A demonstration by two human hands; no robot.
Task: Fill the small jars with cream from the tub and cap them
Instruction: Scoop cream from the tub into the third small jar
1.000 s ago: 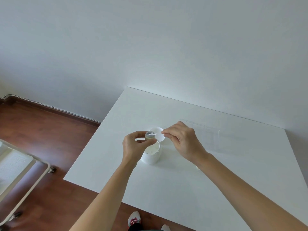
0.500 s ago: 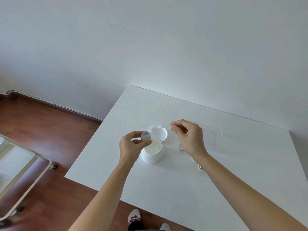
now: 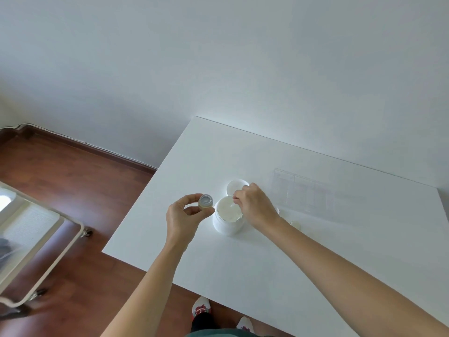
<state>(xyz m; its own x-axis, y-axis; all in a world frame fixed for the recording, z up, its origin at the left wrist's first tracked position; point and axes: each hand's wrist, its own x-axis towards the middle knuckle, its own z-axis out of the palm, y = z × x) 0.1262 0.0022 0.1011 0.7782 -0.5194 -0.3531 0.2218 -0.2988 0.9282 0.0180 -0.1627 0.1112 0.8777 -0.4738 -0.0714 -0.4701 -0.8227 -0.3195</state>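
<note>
A white tub (image 3: pixel 227 223) of cream stands open on the white table (image 3: pixel 303 251), with its round white lid (image 3: pixel 236 185) lying just behind it. My left hand (image 3: pixel 185 216) holds a small open jar (image 3: pixel 205 202) up to the left of the tub, pinched between thumb and fingers. My right hand (image 3: pixel 255 205) reaches over the tub's right rim, its fingertips closed on a thin white spatula (image 3: pixel 234 200) that dips toward the cream. A small pale cap (image 3: pixel 295 224) lies on the table right of my right wrist.
A clear plastic box (image 3: pixel 313 190) with compartments sits behind and right of the tub. The table's left and near edges drop to a wooden floor. A white trolley (image 3: pixel 36 239) stands on the floor at far left. My feet show below the near edge.
My right hand has swung from the small jar out to the right and then back down onto the tub. My left hand has moved the jar a little left, away from the tub.
</note>
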